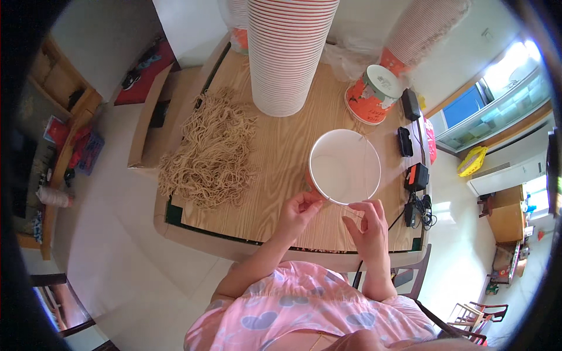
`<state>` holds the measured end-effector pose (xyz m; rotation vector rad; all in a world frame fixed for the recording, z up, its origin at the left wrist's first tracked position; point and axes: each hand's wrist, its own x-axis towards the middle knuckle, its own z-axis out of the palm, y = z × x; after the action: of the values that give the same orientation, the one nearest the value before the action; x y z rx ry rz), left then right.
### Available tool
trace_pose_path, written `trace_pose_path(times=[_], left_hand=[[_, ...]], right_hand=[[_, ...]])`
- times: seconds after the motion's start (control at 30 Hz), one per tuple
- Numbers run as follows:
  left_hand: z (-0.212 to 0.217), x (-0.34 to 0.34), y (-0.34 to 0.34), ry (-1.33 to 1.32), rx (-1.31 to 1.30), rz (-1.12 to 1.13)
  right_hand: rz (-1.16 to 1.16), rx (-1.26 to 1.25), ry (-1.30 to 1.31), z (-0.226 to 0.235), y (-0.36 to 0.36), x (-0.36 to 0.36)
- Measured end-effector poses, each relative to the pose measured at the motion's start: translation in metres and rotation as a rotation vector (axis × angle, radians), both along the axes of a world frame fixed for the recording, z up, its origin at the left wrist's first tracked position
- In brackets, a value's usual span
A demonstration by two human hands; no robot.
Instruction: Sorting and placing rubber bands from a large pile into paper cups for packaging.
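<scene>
A white-lined paper bucket [335,158] stands on the wooden table in front of me, its round mouth facing up. Thumb and fingers of my left hand [300,214] are closed in a pinch on its near rim. My right hand [370,227] is at the near right of the rim, its fingers curled around a thin string [367,169] that crosses the bucket's mouth. The string's end by the right fingertips is too fine to follow. Left of the bucket lies a big tangled heap of beige cords [213,152].
A tall stack of nested white buckets [281,64] rises at the back. An orange-and-white bucket [374,96] sits upside down at the back right. Black adapters with cables [417,178] line the right edge. A cardboard box [152,137] adjoins the table's left side.
</scene>
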<state>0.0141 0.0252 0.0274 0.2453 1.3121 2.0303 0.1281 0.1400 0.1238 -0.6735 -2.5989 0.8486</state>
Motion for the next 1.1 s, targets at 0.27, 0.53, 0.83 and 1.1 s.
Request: trace_pose_path(times=[0.27, 0.53, 0.83, 1.1], left_hand=[[-0.008, 0.004, 0.002, 0.022, 0.033, -0.099], [0.000, -0.002, 0.001, 0.034, -0.024, -0.113], [0.006, -0.002, 0.010, -0.075, 0.012, -0.026], [0.004, -0.006, 0.004, -0.153, 0.056, -0.031]], right_hand=[[0.155, -0.087, -0.083, -0.014, -0.001, -0.008], [0.304, -0.025, -0.018, -0.020, -0.005, -0.017], [0.459, 0.041, -0.050, -0.016, -0.003, -0.015], [0.407, -0.054, 0.013, -0.011, -0.005, -0.016]])
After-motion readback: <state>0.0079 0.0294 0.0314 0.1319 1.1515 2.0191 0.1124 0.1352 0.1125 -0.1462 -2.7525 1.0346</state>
